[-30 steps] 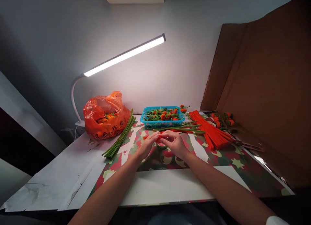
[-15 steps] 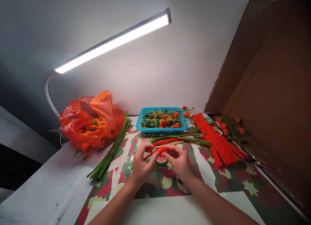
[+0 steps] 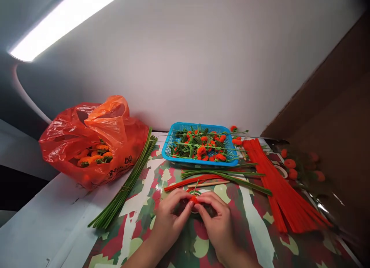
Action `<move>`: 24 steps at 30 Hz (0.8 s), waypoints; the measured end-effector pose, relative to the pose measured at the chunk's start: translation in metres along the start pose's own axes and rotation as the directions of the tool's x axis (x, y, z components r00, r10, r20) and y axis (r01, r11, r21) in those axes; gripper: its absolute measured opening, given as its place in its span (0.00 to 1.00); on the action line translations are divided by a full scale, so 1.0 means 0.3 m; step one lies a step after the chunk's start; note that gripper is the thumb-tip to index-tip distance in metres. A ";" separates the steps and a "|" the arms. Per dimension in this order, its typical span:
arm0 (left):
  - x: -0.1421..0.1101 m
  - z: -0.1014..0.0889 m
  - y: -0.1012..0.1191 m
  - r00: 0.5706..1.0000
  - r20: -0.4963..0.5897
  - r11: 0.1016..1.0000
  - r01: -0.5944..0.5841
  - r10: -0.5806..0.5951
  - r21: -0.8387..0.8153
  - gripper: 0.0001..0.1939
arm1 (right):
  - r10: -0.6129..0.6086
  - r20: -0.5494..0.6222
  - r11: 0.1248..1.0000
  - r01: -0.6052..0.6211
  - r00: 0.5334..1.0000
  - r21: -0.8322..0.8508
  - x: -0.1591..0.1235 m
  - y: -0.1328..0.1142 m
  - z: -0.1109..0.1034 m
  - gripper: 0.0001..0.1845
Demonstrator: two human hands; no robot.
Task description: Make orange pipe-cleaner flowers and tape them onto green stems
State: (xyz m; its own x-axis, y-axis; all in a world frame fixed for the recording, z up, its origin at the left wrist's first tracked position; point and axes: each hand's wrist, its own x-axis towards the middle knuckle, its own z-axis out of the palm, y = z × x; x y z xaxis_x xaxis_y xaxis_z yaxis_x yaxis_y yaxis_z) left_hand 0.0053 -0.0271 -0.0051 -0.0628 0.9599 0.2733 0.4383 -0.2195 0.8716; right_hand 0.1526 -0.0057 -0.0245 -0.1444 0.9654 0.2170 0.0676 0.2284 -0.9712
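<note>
My left hand (image 3: 167, 221) and my right hand (image 3: 216, 223) meet over the patterned table cover, fingertips pinched together on a small orange pompom piece (image 3: 193, 199). A thin green stem (image 3: 195, 187) rises from it between the fingertips. Just behind the hands lie an orange strip (image 3: 187, 181), a short wooden stick (image 3: 208, 184) and a few loose green stems (image 3: 231, 176).
A blue basket (image 3: 175, 157) with several orange-and-green pieces stands behind. At the left are an orange plastic bag (image 3: 115, 144) with orange pieces and a green stem bundle (image 3: 127, 183). A fan of orange sticks (image 3: 283, 198) lies at the right by a cardboard wall (image 3: 341, 125). A lamp bar (image 3: 58, 21) glows above.
The camera has tilted down and moved closer. My hands have come nearer to me and still pinch the orange piece, fingers tighter around it.
</note>
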 end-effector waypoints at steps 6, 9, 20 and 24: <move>-0.001 -0.002 0.000 0.999 0.030 1.000 0.012 -0.011 -0.017 0.05 | -0.047 0.030 0.997 0.048 0.998 -0.062 0.010 -0.005 0.001 0.07; -0.001 -0.001 0.002 1.000 0.026 0.999 0.007 -0.006 -0.038 0.06 | -0.091 0.034 0.993 0.093 0.995 -0.067 0.015 -0.012 -0.005 0.09; 0.003 0.030 -0.013 0.955 0.072 0.862 0.292 -0.289 -0.414 0.07 | -0.191 -0.011 0.970 0.187 0.981 -0.157 -0.013 0.008 -0.025 0.17; 0.012 0.042 -0.014 0.897 0.094 0.751 0.415 -0.432 -0.513 0.15 | -0.159 -0.082 0.983 0.150 0.984 -0.102 -0.017 0.013 -0.017 0.10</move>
State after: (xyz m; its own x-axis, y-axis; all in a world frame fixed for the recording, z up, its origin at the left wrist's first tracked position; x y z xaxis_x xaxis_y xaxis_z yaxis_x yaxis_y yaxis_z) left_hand 0.0144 -0.0205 -0.0130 -0.1612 0.9723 -0.1694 -0.1564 0.1444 0.9771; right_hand 0.1586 -0.0093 -0.0288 -0.0715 0.9240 0.3757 0.1450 0.3823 -0.9126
